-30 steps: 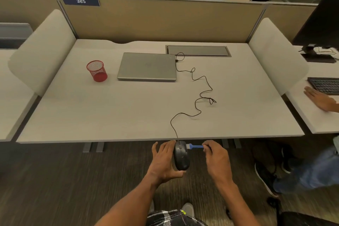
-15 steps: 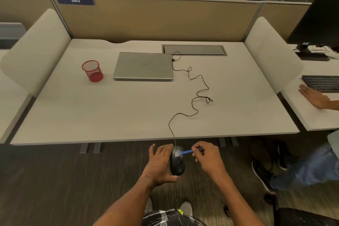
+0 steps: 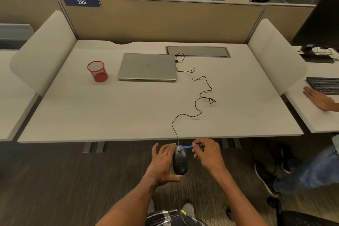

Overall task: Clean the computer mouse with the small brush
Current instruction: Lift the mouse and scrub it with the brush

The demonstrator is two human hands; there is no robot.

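Grey laminate desk [image 3: 128,112] is carrying three loose items. Red mesh cup [image 3: 97,71] is standing upright toward the left rear, just beside a closed silver laptop [image 3: 147,66]. Thin black cable [image 3: 197,93] is running from the laptop's right rear corner in loose bends across the surface and dropping over the front edge. Closed cable hatch [image 3: 198,51] is sitting in the desk behind the laptop. Beige partition behind is bearing a blue number plate [image 3: 81,2] reading 385. Padded side screens are flanking the desk on both sides. On the neighbouring desk to the right, another person's hand [image 3: 318,100] is lying flat near a black keyboard [image 3: 324,84], below a dark monitor [image 3: 320,24].

Computer mouse [image 3: 180,161] is being held off the desk, in front of its front edge and above the carpeted floor, nothing standing between it and the camera. It is black, glossy, oval, cable end pointing toward the desk. Left hand [image 3: 164,163] is cupping it from the left, thumb under the near end, grip clamped on the mouse. Right hand [image 3: 208,154] is pinching the handle of the small blue brush [image 3: 187,147], grip closed on it. Brush head is touching the mouse at the cable end.
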